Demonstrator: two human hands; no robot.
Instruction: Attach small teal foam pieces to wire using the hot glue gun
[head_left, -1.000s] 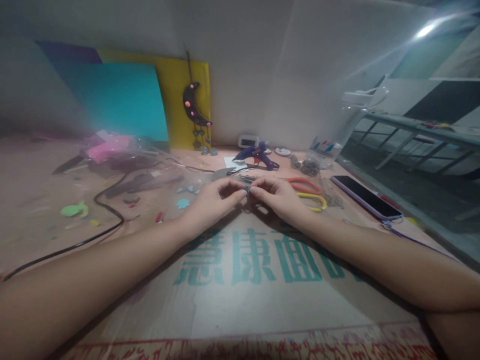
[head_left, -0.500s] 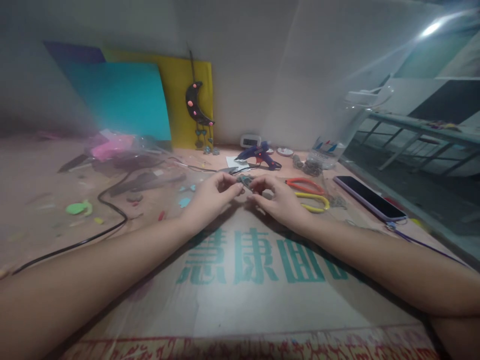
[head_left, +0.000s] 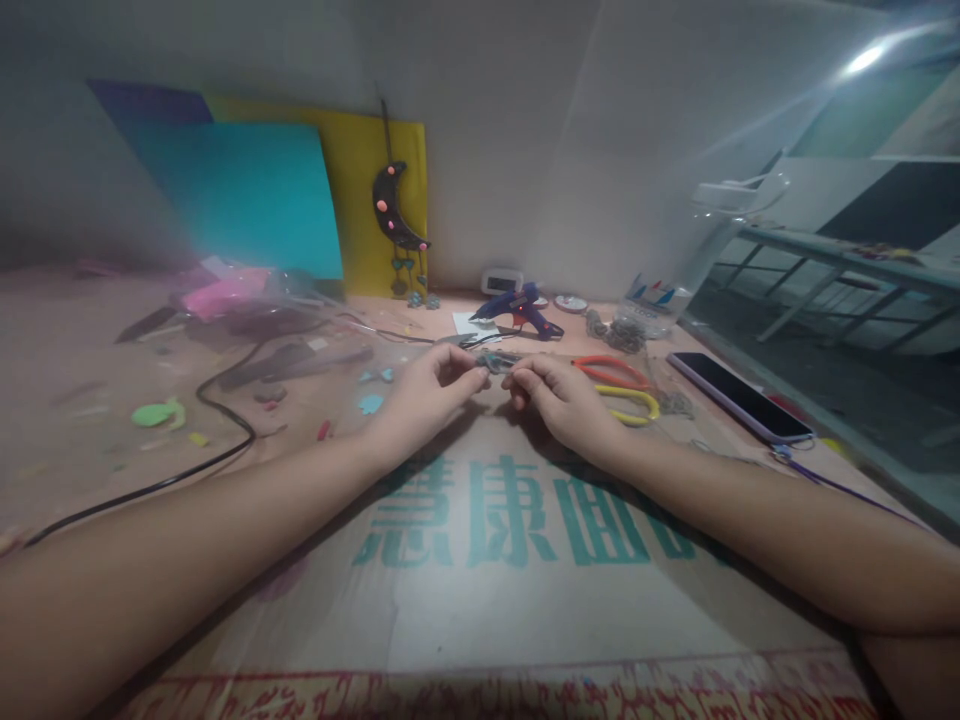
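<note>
A small, tangled grey-green piece (head_left: 493,360) sits at the tips of the left hand (head_left: 424,398), whose thumb-and-finger grip seems closed on it, probably to steady it. The right hand (head_left: 570,400) is bunched just beside; whether its grip holds anything cannot be told. Beyond, a dark-blue plastic glue gun (head_left: 517,303) rests on the pinkish tabletop (head_left: 67,390), presumably for easy reach.

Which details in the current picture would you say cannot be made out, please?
All in the head view:
Small grey-green item by the left hand and right hand: too small and blurred to identify.
Yellow handle: its front end is hidden behind the right hand.
Green lettering: its right end is covered by the right forearm.
White display unit: its readout is too small to read.
</note>
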